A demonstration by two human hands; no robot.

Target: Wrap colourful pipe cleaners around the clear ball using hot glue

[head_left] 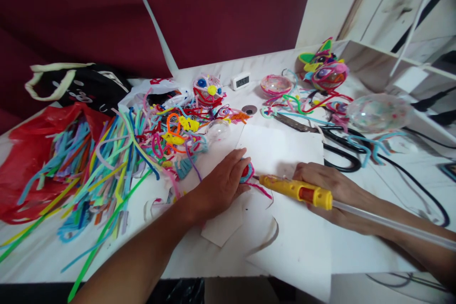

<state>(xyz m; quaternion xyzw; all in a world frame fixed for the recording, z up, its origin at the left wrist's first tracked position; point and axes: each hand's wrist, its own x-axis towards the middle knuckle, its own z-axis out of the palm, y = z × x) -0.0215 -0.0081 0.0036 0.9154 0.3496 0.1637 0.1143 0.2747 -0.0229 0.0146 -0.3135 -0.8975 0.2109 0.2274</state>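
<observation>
My left hand (pixel 223 183) is closed around a small coil of red and light blue pipe cleaner (pixel 251 172), partly hidden by the fingers. A loose pink pipe cleaner end (pixel 262 191) trails from it to the right. In my right hand (pixel 326 183) is a yellow hot glue gun (pixel 297 191), held level. Its nozzle points left, at or very close to the coil; contact I cannot tell. A long clear glue stick (pixel 392 225) sticks out of its back end. Beneath both hands lie white paper sheets (pixel 285 147).
Pipe cleaners (pixel 117 166) spread across the left, beside a red plastic bag (pixel 24 166). Large black-handled scissors (pixel 342 156) lie beyond my right hand. Further back are a digital timer (pixel 241 81), a decorated ball (pixel 207 89), a clear plastic shell (pixel 379 113) and a black cable (pixel 416 166).
</observation>
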